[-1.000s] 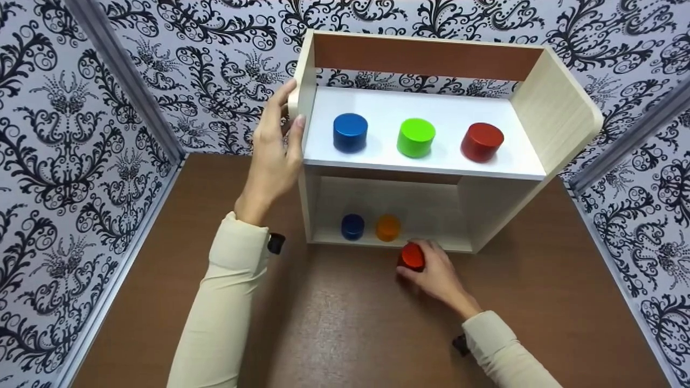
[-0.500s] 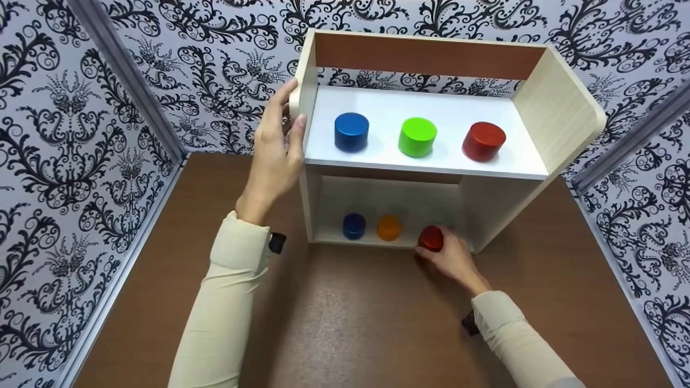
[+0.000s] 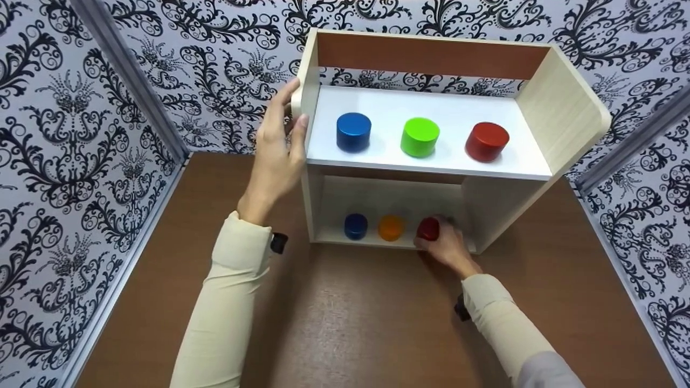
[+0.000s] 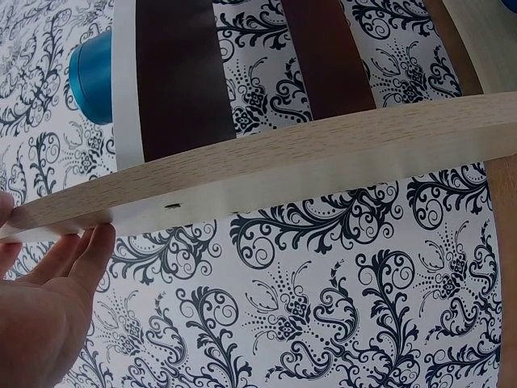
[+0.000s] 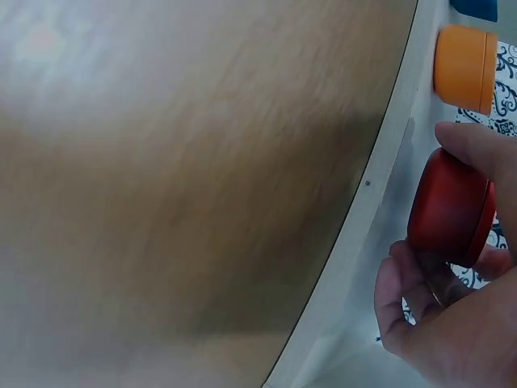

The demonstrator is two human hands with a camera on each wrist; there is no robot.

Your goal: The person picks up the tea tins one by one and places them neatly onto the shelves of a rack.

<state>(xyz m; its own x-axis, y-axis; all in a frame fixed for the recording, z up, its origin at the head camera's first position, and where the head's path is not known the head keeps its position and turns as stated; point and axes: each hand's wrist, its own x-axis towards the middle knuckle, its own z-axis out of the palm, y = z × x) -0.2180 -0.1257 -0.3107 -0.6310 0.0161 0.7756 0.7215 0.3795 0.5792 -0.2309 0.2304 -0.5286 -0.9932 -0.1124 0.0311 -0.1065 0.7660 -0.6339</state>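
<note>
My left hand [image 3: 277, 153] grips the front edge of the left side panel [image 3: 306, 97] of a small wooden shelf unit, thumb on one face and fingers on the other. In the right wrist view my right hand [image 5: 460, 323] holds a red round lidded container [image 5: 452, 206] between thumb and fingers, at the lower shelf's front edge. Left of it on the lower shelf [image 3: 334, 191] stand an orange container [image 3: 391, 228] and a dark blue container [image 3: 356, 227]. The red container's underside is hidden, so contact with the shelf is unclear.
On the white upper shelf [image 3: 377, 99] stand a blue container [image 3: 353, 132], a green container [image 3: 420, 137] and another red container [image 3: 487, 141]. The unit's right side panel [image 3: 566, 102] flanks the right hand's space. Brown tabletop [image 3: 345, 318] lies in front; patterned walls enclose the sides and back.
My right hand has carried the red container from above the table, rightward and back, into the lower compartment beside the orange one. The left hand keeps its hold on the side panel.
</note>
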